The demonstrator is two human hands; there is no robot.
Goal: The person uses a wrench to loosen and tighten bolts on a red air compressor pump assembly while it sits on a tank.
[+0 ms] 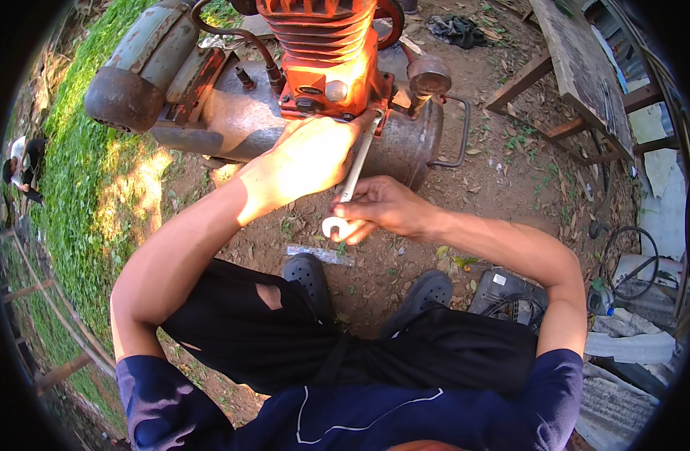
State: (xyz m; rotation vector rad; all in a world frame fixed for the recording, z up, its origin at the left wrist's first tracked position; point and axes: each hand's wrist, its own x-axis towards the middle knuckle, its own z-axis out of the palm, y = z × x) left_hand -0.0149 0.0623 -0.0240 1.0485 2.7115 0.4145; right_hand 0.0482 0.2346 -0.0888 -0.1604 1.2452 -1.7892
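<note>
A red finned air compressor pump (326, 45) stands bolted on a rusty metal tank (247, 109) in front of me. A silver combination wrench (354, 174) slants from the right corner of the pump's base down toward me, its open-jaw end nearest. My left hand (303, 158) reaches over to the base, its fingers closed at the wrench's far end, against a bolt there; some of the fingers are hidden. My right hand (390, 207) grips the wrench's near end between thumb and fingers.
An old electric motor (134, 83) sits left on the tank; a round air filter (429, 77) juts out right. A wooden table (585, 68) stands far right. A dark tool case (502, 289) lies by my right foot, a plastic wrapper (320, 255) between my feet. Far left sits another person (31, 165).
</note>
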